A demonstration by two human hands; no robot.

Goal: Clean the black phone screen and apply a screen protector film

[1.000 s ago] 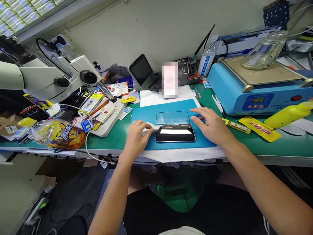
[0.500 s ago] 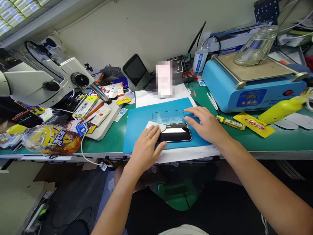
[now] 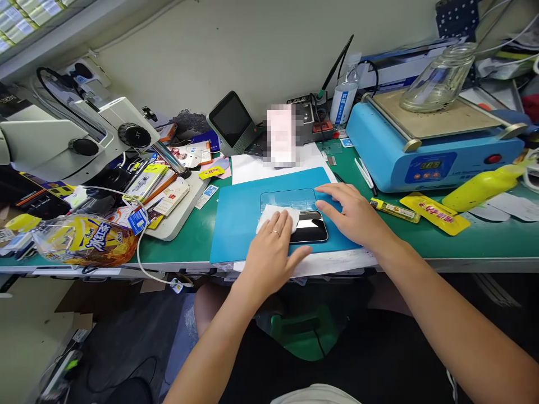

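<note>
Near the worktop's (image 3: 185,241) front edge, the flattened left hand (image 3: 270,252) presses tissue (image 3: 266,213) on the phone (image 3: 314,227), likely wiping; the right hand (image 3: 351,212) looks empty, contact unclear. Next calls for even pressure.

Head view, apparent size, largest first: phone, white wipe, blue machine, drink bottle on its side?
1. Blue machine
2. Drink bottle
3. Phone and white wipe, unranked: the wipe covers part of the phone, and the left hand hides part of the wipe.
</note>
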